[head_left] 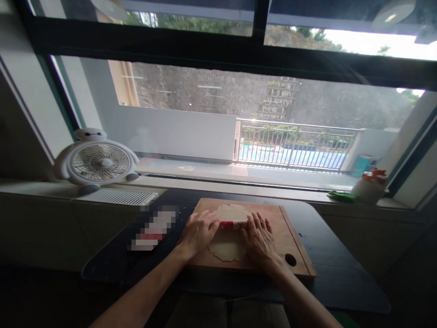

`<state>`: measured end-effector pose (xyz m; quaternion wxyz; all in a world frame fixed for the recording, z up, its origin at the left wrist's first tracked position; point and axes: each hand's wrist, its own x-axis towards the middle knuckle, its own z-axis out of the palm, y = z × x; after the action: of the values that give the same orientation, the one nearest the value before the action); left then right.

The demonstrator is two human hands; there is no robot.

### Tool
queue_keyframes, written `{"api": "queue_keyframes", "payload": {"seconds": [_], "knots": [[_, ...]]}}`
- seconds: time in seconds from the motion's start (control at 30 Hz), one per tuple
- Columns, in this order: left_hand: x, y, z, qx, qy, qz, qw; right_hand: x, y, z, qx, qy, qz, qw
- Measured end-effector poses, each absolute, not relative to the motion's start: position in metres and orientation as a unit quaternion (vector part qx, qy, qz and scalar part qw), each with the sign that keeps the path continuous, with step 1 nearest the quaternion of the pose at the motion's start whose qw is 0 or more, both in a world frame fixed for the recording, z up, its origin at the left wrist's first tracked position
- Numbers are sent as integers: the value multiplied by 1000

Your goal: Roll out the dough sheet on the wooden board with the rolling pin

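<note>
A wide, thin sheet of pale dough (pixel 228 250) with a ragged edge lies on a wooden cutting board (pixel 282 228). Across its middle rests a rolling pin (pixel 227 225), a slim cylinder whose visible part is red and white. My left hand (pixel 201 230) is over the pin's left end, fingers bent across it. Over the right end lies my right hand (pixel 260 237), its fingers reaching forward over the pin and pressing on it. Both palms hide the pin's ends and part of the dough's sides.
The board sits on a dark table (pixel 334 269) with rounded corners. A blurred-out flat item (pixel 153 230) lies left of the board. A white fan (pixel 102 161) stands at the left by the window. On the right sill are a white pot (pixel 368 189) and a green item (pixel 341 196).
</note>
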<state>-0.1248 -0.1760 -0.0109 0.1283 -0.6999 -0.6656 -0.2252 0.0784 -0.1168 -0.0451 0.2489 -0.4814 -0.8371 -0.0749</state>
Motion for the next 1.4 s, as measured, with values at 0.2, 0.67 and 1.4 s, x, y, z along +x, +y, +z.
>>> {"api": "queue_keyframes", "payload": {"seconds": [0.2, 0.67, 1.4], "knots": [[-135, -112, -10, -617, -766, -151, 95, 55, -71, -19, -521, -833, -1, 185], [-122, -148, -10, -651, -723, -190, 134, 68, -100, -27, -497, -837, -35, 226], [-156, -75, -7, -622, -777, -97, 28, 38, -37, -10, -543, -824, 52, 154]]}}
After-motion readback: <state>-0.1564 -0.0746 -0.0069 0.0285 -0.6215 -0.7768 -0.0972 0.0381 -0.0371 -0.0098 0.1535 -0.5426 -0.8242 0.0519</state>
